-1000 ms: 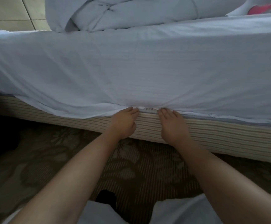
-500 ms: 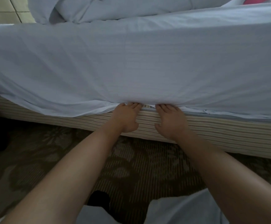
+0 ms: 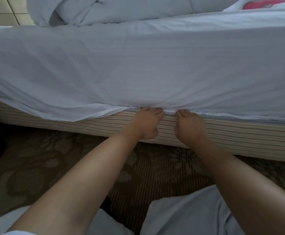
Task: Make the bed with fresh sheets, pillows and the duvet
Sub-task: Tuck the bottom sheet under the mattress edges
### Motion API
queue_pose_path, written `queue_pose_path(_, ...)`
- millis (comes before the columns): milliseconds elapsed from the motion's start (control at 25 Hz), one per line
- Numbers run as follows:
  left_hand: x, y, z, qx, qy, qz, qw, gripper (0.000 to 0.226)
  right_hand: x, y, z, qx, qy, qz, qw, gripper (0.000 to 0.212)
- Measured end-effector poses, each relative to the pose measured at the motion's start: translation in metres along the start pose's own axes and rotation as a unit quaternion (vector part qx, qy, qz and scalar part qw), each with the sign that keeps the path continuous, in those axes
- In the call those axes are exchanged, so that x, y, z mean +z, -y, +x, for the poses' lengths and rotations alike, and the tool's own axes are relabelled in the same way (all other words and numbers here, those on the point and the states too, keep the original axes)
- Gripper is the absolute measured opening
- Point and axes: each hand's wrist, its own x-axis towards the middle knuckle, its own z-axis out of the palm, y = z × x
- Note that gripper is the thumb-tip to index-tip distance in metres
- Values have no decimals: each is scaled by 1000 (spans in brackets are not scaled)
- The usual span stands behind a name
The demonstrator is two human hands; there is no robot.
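Note:
A pale blue-white sheet [image 3: 138, 65] covers the mattress and hangs down its near side. My left hand [image 3: 146, 122] and my right hand [image 3: 189, 126] lie side by side at the sheet's lower edge. Their straight fingers push the cloth into the gap between the mattress and the striped bed base [image 3: 240, 138]; the fingertips are hidden under the sheet. To the left of my hands a loose flap of sheet [image 3: 67, 112] hangs over the base. A bunched duvet [image 3: 104, 9] lies on the far side of the bed.
A patterned brown carpet [image 3: 45, 158] runs along the bed in front of me. My knees in light grey cloth [image 3: 189, 216] fill the bottom of the view. Tiled floor or wall [image 3: 0, 11] shows at the top left. Something red [image 3: 260, 4] lies at the bed's top right.
Both hands stay at the same spot on the sheet's edge, their fingertips pushed a little further under it. The view has shifted slightly.

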Motion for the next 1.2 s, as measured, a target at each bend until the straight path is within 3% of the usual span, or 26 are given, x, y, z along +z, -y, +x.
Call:
queue_pose_path(80, 4, -8, 9, -2, -4, -11, 1000, 78, 0, 0, 5, -6, -23, 13, 1000, 46)
queue_pose_path(320, -1, -15, 28, -35, 14, -45, 998, 81, 1, -10, 10, -11, 63, -17, 998, 84)
queue_pose_path(600, -7, -12, 21, -41, 38, -94, 994, 63, -15, -17, -11, -18, 52, -2, 998, 75)
queue_pose_path(840, 6, -17, 33, -58, 20, -39, 997, 89, 3, -19, 6, -2, 36, -3, 999, 90)
queue_pose_path(1000, 9, -21, 27, -63, 9, -35, 997, 94, 2, -25, 2, -9, 28, 19, 999, 77)
queue_pose_path(1120, 11, -26, 17, -67, 18, -49, 996, 97, -1, -44, -17, 7, -49, 13, 999, 44)
queue_pose_path(1200, 9, -30, 15, -64, 14, -49, 997, 94, -3, -61, -30, 25, -90, -13, 996, 36)
